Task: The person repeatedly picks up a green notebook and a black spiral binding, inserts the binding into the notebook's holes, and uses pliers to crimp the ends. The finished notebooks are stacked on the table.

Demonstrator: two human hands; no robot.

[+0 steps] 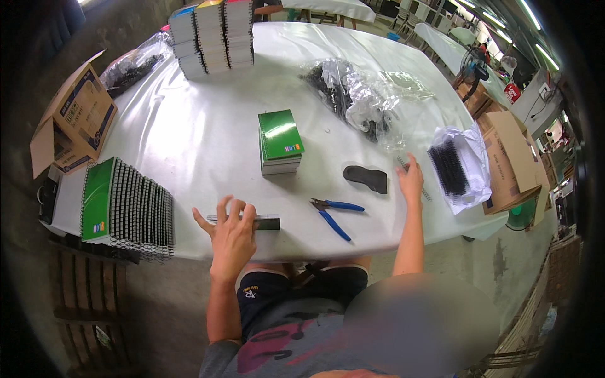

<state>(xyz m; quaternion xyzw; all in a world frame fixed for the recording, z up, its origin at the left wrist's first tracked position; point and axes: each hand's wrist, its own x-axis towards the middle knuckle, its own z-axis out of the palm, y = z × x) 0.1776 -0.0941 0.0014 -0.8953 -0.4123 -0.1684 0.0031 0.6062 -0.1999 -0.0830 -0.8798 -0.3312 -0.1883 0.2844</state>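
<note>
Lower centre, the left hand [233, 234], fingers spread, covers a dark booklet [268, 224]; right of centre, the right hand [411, 179] touches a spiral coil [426, 196]. Grips unclear; hard pinching could bend the coil.

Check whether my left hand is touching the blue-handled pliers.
Apart. The head view plainly shows white tabletop between your left hand and the blue-handled pliers, which lie to its right.

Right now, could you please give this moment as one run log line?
left hand: at dark flat item; right hand: at wire coil; pliers: on table, handles spread; green notebooks: stacked
</note>
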